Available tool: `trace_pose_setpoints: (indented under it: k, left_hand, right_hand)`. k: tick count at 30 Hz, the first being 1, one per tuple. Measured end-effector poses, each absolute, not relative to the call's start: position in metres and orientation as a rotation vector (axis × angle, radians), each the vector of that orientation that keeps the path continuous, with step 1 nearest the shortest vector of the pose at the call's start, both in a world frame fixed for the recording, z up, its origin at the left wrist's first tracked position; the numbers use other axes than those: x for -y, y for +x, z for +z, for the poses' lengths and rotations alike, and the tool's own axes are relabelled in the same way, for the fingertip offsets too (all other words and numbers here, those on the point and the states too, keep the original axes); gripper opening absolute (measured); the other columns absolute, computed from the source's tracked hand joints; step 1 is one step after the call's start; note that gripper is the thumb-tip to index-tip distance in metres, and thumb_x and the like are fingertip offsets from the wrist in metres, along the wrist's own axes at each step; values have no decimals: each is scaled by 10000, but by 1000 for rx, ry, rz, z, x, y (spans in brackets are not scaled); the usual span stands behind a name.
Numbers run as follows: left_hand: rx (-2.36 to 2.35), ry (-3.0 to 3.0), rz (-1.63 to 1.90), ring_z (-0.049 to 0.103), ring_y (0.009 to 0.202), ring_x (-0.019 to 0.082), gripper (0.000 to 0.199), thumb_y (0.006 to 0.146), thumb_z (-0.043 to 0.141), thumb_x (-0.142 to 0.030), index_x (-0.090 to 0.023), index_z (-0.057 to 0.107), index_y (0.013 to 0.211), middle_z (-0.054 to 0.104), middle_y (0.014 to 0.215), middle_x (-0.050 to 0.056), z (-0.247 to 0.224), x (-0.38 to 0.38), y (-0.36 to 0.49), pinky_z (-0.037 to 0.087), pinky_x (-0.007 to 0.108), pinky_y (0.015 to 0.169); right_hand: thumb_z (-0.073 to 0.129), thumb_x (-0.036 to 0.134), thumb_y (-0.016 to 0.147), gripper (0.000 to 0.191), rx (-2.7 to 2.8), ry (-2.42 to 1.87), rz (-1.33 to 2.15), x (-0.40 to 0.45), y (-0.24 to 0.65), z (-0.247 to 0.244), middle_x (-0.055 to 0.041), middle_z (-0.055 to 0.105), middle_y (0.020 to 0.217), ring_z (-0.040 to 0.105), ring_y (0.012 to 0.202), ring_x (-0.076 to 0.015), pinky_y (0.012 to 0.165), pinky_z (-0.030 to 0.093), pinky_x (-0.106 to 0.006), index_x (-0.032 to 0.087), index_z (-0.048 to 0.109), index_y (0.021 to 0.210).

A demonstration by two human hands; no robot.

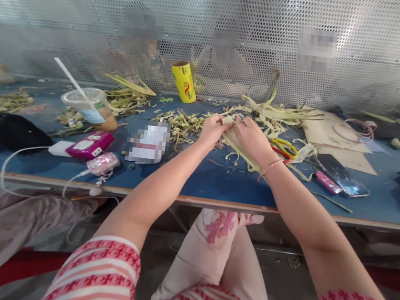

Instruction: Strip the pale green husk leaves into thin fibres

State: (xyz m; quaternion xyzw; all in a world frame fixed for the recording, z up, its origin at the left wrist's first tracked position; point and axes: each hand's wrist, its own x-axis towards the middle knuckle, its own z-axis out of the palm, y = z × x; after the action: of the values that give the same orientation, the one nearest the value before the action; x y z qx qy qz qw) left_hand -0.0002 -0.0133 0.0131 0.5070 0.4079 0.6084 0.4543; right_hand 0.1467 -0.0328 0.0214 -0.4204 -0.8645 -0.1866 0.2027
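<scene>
Both my hands meet over the blue table, in front of a scatter of plant scraps. My left hand [212,130] pinches the upper end of a pale green leaf strip [239,149]. Close on its right, my right hand [250,135] has its fingers closed on the same strip, which hangs down beneath that palm. Yellow-and-red-handled scissors [286,149] lie just right of my right wrist. Small greenish plant pieces [181,125] are heaped left of my left hand. Longer pale leaves [276,113] lie behind my right hand.
A plastic cup [91,108] with a straw, a black pouch [12,131], a purple box [90,144] and cables sit left. A yellow tube [184,82] stands behind. Phone [341,175] and brown paper [331,136] lie right. Perforated metal [273,14] backs the table.
</scene>
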Motion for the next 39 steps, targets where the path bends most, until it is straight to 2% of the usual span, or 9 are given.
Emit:
trace_pose_setpoints:
  k: [3,9,13,17,19,25,29,32,39]
  left_hand:
    - [-1001,1245,1494,517,550,86,160,684,755,-148,-150,600,643,593,584,-28,15,14,-2,379,227,578]
    - [-1010,1268,1483,541,556,91,106,673,739,-117,-148,638,661,616,592,-23,14,11,-3,406,231,592]
    - [-989,1286,1494,560,569,101,67,729,709,-171,-150,664,684,626,608,-12,11,9,-3,426,238,608]
    - [-1069,1345,1507,589,616,114,49,721,704,-173,-153,703,765,668,672,-4,11,9,-4,439,240,631]
    - [-1134,1434,1490,579,614,117,49,719,699,-186,-152,706,752,662,656,-6,12,11,-5,424,237,616]
    - [-1199,1698,1383,550,595,121,54,706,681,-173,-140,722,719,628,599,-16,17,16,-7,382,234,581]
    - [-1145,1693,1305,568,612,130,111,716,728,-252,-144,741,736,666,638,-4,16,14,-8,404,243,612]
    - [-1103,1617,1289,583,618,130,76,727,723,-223,-148,727,735,683,664,4,16,13,-7,415,246,635]
    - [-1127,1506,1339,557,577,120,83,766,660,-202,-158,665,696,636,613,-4,9,10,-4,392,237,600]
  right_hand:
    - [390,43,916,339,2367,-1189,-490,34,147,23,-213,642,1158,573,1061,-316,921,473,-445,98,655,1121]
    - [437,123,886,235,2110,-1169,-23,21,150,21,-99,670,851,600,865,-231,832,466,-372,168,659,824]
    - [519,229,824,180,1802,-1176,566,16,149,19,-11,584,656,558,687,-162,707,445,-308,180,590,666]
    - [554,257,754,148,1559,-1141,1158,14,146,14,10,564,611,549,599,-138,648,464,-293,189,562,623]
    - [594,273,734,142,1598,-1130,1124,13,147,13,9,574,611,561,606,-141,655,474,-293,190,568,623]
    - [657,436,780,263,1783,-1136,645,10,155,14,-5,610,656,580,651,-156,661,483,-301,188,602,713]
    - [589,313,805,145,1805,-1085,649,3,159,12,6,598,643,592,617,-153,639,494,-302,194,591,722]
    - [561,245,791,63,1813,-1054,615,-3,160,10,12,593,662,584,629,-148,630,495,-292,196,585,759]
    - [525,218,817,144,1926,-1083,462,2,161,13,-21,645,745,593,711,-166,729,495,-318,171,638,894]
